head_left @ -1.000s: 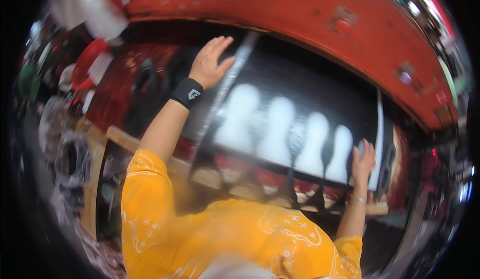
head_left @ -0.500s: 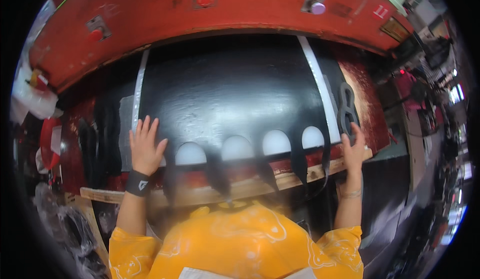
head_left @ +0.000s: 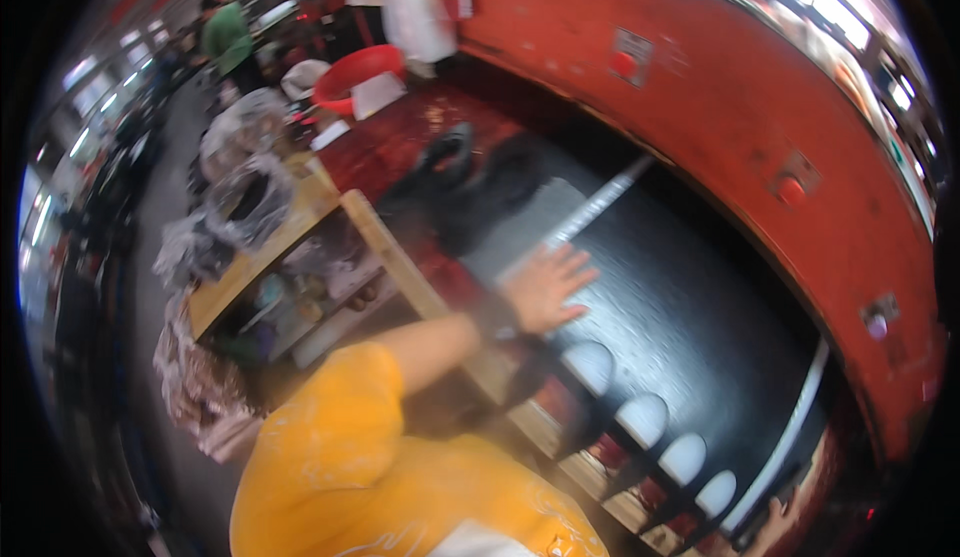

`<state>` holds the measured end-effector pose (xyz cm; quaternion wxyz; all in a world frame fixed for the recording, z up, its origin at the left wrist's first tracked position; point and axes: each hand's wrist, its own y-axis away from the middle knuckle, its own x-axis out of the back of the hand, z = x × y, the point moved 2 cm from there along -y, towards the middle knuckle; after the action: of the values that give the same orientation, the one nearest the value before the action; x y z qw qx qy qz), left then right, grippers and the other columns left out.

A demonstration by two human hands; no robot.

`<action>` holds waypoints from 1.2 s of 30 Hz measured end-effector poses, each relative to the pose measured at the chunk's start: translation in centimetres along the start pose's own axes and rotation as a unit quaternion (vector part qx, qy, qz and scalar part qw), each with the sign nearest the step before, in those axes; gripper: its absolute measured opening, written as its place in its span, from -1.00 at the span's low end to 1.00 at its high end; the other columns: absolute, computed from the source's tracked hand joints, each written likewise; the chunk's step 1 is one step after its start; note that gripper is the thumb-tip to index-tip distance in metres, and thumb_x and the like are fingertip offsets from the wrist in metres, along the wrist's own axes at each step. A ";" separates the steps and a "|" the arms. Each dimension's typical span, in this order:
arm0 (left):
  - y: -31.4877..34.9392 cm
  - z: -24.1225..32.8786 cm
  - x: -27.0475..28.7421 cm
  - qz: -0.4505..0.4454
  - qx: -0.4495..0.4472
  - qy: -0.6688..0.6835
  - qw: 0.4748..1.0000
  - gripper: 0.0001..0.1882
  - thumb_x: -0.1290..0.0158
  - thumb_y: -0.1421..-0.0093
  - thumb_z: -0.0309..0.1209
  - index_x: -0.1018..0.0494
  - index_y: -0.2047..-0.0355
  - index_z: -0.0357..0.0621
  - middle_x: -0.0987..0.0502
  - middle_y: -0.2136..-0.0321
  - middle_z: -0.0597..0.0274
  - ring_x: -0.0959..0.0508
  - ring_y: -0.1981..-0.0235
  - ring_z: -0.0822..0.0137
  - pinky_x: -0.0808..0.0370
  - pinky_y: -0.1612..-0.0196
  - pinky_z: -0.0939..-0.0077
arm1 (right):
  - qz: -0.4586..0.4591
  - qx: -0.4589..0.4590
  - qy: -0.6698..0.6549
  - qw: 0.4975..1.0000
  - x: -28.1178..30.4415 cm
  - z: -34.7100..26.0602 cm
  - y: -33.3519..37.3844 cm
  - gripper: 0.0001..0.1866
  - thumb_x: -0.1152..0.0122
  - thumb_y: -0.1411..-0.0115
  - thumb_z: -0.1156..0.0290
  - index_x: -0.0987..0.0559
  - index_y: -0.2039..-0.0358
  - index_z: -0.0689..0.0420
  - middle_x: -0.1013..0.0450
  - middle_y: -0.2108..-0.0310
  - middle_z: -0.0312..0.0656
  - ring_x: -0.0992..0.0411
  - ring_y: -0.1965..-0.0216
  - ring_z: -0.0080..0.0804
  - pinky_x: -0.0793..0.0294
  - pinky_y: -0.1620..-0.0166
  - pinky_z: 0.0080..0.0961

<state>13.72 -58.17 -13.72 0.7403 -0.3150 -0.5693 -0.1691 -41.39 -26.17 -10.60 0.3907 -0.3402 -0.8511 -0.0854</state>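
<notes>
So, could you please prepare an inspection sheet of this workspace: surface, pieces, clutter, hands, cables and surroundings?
Surface: dark sheet on a dark-red bench, with pale strips at its left and right.
Pieces: four white rounded shapes in a row at the near edge, only partly visible.
Clutter: red basin and clear plastic bags toward the left.
Left hand: open and spread at the dark sheet's left side; contact unclear.
Right hand: at lower right, blurred; grip unclear.
Cables: nothing seen.
Surroundings: red machine front with round buttons; a person in green far back at left.
</notes>
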 end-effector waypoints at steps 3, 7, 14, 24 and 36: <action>0.2 1.2 -0.2 0.018 0.038 0.040 0.998 -0.33 0.03 -0.22 0.03 -0.25 -0.24 -0.05 -0.22 -0.26 -0.01 -0.13 -0.31 -0.07 -0.06 -0.30 -0.13 | -0.017 0.071 -0.029 0.997 -0.4 -8.3 0.2 -0.29 -0.20 -0.03 0.30 -0.33 -0.25 0.13 -0.18 -0.27 0.09 -0.16 -0.26 -0.03 -0.08 -0.29 -0.17; 0.5 2.5 -0.8 0.000 0.072 0.059 0.996 -0.33 0.05 -0.24 0.04 -0.21 -0.27 -0.03 -0.18 -0.28 0.03 -0.07 -0.34 -0.03 0.04 -0.34 -0.13 | -0.123 0.010 -0.145 0.982 -6.9 -16.7 0.1 -0.30 -0.19 -0.01 0.39 -0.33 -0.23 0.20 -0.20 -0.23 0.08 -0.24 -0.20 -0.10 -0.16 -0.24 -0.27; 0.1 2.9 -1.2 -0.001 0.093 0.097 0.991 -0.30 -0.01 -0.20 0.00 -0.23 -0.25 -0.11 -0.14 -0.30 -0.03 -0.03 -0.35 -0.06 0.08 -0.34 -0.14 | -0.119 0.227 0.017 0.966 -23.7 -29.1 0.4 -0.32 -0.27 0.14 0.47 -0.46 -0.11 0.18 -0.24 -0.23 0.10 -0.23 -0.25 -0.05 -0.15 -0.28 -0.29; 1.3 -4.3 1.5 -0.044 -0.106 0.282 0.953 -0.38 -0.22 0.03 -0.22 -0.41 -0.03 -0.27 -0.31 -0.16 -0.13 -0.25 -0.24 -0.02 -0.25 -0.24 0.15 | -0.164 0.271 0.179 0.931 -25.6 -31.1 2.5 -0.16 -0.32 0.23 0.31 -0.36 -0.19 0.08 -0.08 -0.31 0.12 -0.05 -0.31 0.09 -0.03 -0.31 -0.06; 0.1 -4.3 3.4 0.054 -0.068 0.271 0.959 -0.55 -0.24 0.10 -0.26 -0.54 0.14 -0.07 -0.52 0.06 0.22 -0.46 -0.02 0.17 -0.36 -0.03 0.27 | -0.138 0.265 0.053 0.953 -27.1 -35.8 2.3 -0.36 -0.36 0.20 0.25 -0.55 -0.02 -0.06 -0.25 -0.22 0.04 -0.14 -0.21 0.23 -0.15 -0.25 0.02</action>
<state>17.94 -60.51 -11.16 0.8515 -0.3373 -0.3171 -0.2464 -5.55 -53.06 -6.13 0.4954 -0.0986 -0.8600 0.0721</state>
